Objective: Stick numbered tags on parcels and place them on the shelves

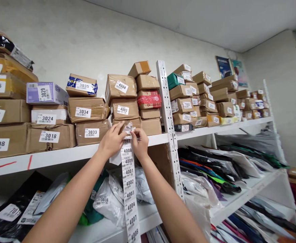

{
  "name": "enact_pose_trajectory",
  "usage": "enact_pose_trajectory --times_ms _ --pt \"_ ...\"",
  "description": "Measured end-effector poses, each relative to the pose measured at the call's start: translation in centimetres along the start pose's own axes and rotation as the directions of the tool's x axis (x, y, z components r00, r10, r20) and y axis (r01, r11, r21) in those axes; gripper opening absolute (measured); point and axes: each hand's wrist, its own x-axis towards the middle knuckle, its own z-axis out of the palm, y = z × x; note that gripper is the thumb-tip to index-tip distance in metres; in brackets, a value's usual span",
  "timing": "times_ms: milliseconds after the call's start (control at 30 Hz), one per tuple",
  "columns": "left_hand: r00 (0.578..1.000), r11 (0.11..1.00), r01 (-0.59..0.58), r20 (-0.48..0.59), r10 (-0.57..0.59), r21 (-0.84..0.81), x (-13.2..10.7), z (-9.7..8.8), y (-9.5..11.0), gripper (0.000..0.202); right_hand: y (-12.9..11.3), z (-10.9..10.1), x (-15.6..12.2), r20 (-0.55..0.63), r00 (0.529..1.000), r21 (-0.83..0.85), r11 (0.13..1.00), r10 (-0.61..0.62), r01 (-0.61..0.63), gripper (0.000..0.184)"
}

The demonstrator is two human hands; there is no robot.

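A long strip of white number labels point(129, 182) hangs down in front of the shelf edge. At its top end my left hand point(114, 140) is closed, fingertips pinching the strip from the left. My right hand point(140, 143) pinches it from the right, thumb and forefinger together. Just behind my fingertips is a brown cardboard box point(135, 122), the lowest of its stack, partly hidden by my hands. A small white label piece point(129, 127) shows in front of it; whether it is stuck down I cannot tell. Labelled boxes point(124, 108) sit directly above.
Stacked parcels line the white top shelf point(49, 158) on both sides of a perforated upright post point(167, 101). Unlabelled boxes point(150, 126) stand right of my hands. Bagged parcels point(109, 202) lie on the shelf below, and flat mailers point(214, 165) fill the right-hand shelves.
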Motion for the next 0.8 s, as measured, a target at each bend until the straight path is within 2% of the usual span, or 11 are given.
enact_pose_trajectory --times_ms 100,233,300,400,467,533,600,700,800 --pt "1.0 1.0 0.016 0.019 -0.016 -0.002 -0.1 -0.1 0.0 0.026 -0.3 -0.6 -1.6 -0.047 0.994 0.153 0.984 0.101 -0.092 0.014" --pt "0.999 1.0 0.017 0.041 -0.016 -0.019 -0.1 -0.2 0.0 0.02 -0.8 -1.7 -3.5 -0.159 0.951 0.319 0.926 0.264 -0.204 0.02" --pt "0.999 0.999 0.018 0.04 -0.017 -0.026 -0.2 -0.3 0.0 0.02 -1.1 -2.2 -3.9 -0.199 0.91 0.372 0.887 0.365 -0.274 0.027" --pt "1.0 1.0 -0.004 0.013 0.004 -0.027 -0.3 -0.5 -0.1 0.015 -0.9 -3.0 -4.1 -0.198 0.805 0.452 0.781 0.559 -0.431 0.041" --pt "0.998 0.997 -0.064 0.016 0.064 -0.035 -0.4 -0.6 -0.1 0.017 -0.3 -3.5 -4.3 -0.186 0.746 0.439 0.733 0.64 -0.519 0.046" --pt "0.992 0.993 -0.108 0.053 0.111 -0.051 -0.4 -0.6 -0.1 0.02 0.5 -4.0 -4.7 -0.197 0.715 0.389 0.722 0.671 -0.572 0.049" --pt "0.992 0.995 -0.09 0.082 0.094 -0.049 -0.5 -0.5 0.0 0.02 1.2 -4.2 -5.0 -0.208 0.7 0.348 0.72 0.683 -0.6 0.05" --pt "0.999 1.0 -0.014 0.047 0.015 -0.02 -0.5 -0.2 0.1 0.015 1.7 -4.3 -5.1 -0.215 0.697 0.303 0.725 0.684 -0.619 0.05" --pt "1.0 0.999 0.019 -0.002 -0.019 -0.04 -0.6 -0.1 0.1 0.01 1.9 -4.8 -4.7 -0.183 0.699 0.127 0.722 0.691 -0.68 0.052"
